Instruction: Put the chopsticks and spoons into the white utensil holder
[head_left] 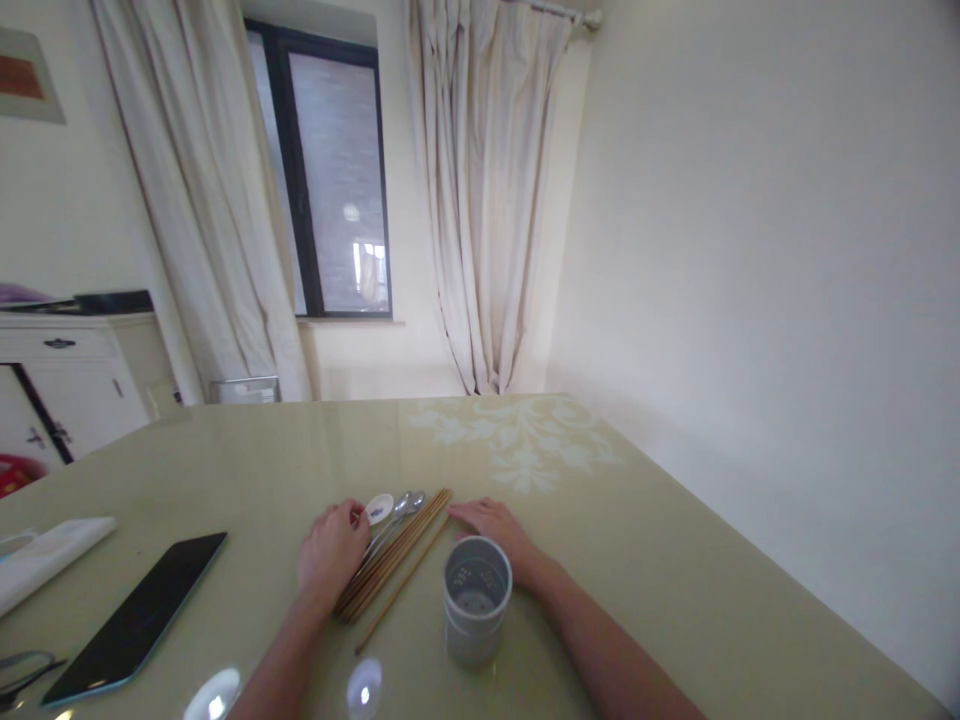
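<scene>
My left hand [332, 548] is closed at the handle end of a white spoon [380, 509] with a blue mark in its bowl. Two metal spoons [405, 505] lie beside it, their handles partly hidden. A bundle of wooden chopsticks [394, 560] rests slanted on the table to the right of these spoons. One single chopstick [401, 588] lies apart from the bundle. At its far tip are the stretched fingers of my right hand [491, 525], which lies low over the table. A grey cylindrical utensil holder [477, 605] with holes in its bottom stands upright before my right hand.
The glossy table [285, 450] carries a white floral pattern [525, 440] at its far right. A dark tablet-like device [142, 615], a white object [52, 555] and scissors-like handles [26, 672] lie at left. A wall [750, 300] borders the table's right side.
</scene>
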